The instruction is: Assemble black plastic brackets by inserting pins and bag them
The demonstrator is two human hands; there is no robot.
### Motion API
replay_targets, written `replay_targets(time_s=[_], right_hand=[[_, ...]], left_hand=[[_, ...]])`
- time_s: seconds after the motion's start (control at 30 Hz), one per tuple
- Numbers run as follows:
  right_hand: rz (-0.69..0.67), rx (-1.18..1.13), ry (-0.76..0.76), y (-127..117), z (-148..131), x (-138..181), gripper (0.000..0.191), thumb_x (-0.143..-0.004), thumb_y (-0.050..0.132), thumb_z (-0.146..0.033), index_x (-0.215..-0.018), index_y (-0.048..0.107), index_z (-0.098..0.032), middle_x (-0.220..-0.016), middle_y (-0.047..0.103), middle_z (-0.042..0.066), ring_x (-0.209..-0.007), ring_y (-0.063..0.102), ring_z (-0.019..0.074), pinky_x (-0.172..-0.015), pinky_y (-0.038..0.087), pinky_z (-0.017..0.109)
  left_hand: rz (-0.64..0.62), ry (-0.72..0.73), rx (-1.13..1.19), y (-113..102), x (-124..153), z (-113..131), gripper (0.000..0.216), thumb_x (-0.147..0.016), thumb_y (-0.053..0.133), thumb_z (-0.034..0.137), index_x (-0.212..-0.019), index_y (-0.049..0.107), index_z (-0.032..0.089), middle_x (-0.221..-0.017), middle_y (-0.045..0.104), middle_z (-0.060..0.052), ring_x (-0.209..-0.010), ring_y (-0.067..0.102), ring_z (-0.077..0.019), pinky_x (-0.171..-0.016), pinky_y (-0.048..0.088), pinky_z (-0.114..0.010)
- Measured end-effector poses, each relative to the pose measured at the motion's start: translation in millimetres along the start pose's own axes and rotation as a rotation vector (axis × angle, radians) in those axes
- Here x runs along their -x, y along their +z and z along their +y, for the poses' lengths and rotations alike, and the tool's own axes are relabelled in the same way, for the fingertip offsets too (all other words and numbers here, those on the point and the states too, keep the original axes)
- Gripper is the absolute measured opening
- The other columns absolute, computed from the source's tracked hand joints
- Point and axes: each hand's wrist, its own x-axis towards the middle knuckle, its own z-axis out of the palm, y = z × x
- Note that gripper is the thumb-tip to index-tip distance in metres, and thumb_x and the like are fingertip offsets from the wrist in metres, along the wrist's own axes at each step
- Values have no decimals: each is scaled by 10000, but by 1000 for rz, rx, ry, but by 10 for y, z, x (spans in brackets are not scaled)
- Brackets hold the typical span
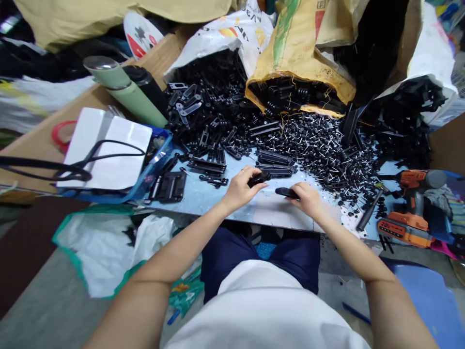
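My left hand [241, 186] is closed around a small black plastic part [258, 179] just above the light blue table [203, 196]. My right hand [308, 198] grips another flat black plastic piece [286, 193], held a short way to the right of the first. Behind both hands lies a stack of long black plastic clips [274, 162] and a wide heap of small black studs with metal pins [319, 145].
Open sacks [298, 53] spill black parts at the back. A green flask [123, 89] and a blue tray with white sheets [109, 150] stand left. An orange cordless drill [410, 208] lies right. A white bag [105, 252] sits on the floor.
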Motion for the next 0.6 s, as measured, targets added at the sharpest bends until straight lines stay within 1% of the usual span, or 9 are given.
replay_targets(time_s=[0.07,0.1,0.17,0.23,0.33,0.43,0.5,0.53,0.6], right_hand=[[-93,198,6,131,-114,137,415,-826,552,-416,-1163,575,-176,-1018,610,152,-901,567,255,-759,468,388],[-136,244,-13,187,-161,186,469,-826,548,-429,-1225,538,-183,-1094,588,166,-949,557,269,-780,466,401],[-189,243,-59,276,-224,234,529,-826,547,-434,-1290,485,-189,-1204,543,172,-1042,529,283,-842,454,420],[-190,172,-34,333,-238,216,496,-845,531,-394,-1285,495,-168,-1205,552,170,-1079,519,285,-883,441,436],[-107,-67,132,358,-210,112,436,-868,481,-405,-1214,565,-153,-1072,618,152,-989,574,267,-850,471,437],[53,-521,345,321,-210,6,503,-895,341,-509,-1230,551,-197,-951,640,87,-783,620,187,-689,541,357],[118,-786,420,273,-239,-31,553,-888,302,-556,-1287,493,-225,-903,632,49,-676,607,142,-585,551,304],[122,-867,416,245,-255,-37,564,-878,314,-570,-1306,471,-237,-898,624,38,-646,597,127,-556,550,289],[108,-923,341,183,-268,-30,565,-862,361,-576,-1321,450,-259,-942,600,33,-620,579,104,-539,550,272]], left_hand=[[-22,-92,-29,84,82,42,250,-806,558,405,-897,572,172,-840,628,-42,-784,599,-174,-707,484,-283],[-32,-137,-23,118,117,52,248,-841,506,391,-930,578,171,-842,632,-44,-781,601,-172,-710,483,-285],[-55,-193,48,177,185,63,294,-895,401,366,-1015,582,168,-832,636,-45,-732,602,-155,-694,484,-281],[-74,-224,176,239,256,76,343,-908,364,370,-1071,581,160,-825,632,-46,-630,584,-124,-630,487,-259],[-106,-315,363,372,365,120,378,-879,420,405,-1107,578,148,-851,617,-54,-485,526,-77,-473,453,-217],[-122,-392,449,526,441,201,403,-856,465,405,-1143,569,143,-868,591,-52,-430,493,-55,-387,407,-198],[-94,-376,429,591,454,263,390,-856,476,383,-1154,571,151,-870,586,-50,-446,502,-58,-414,430,-206],[-70,-346,397,601,451,291,376,-860,476,367,-1154,575,156,-870,590,-51,-481,522,-69,-455,455,-216],[-27,-258,306,576,436,334,347,-868,471,333,-1148,587,163,-865,604,-57,-606,573,-111,-571,498,-248]])
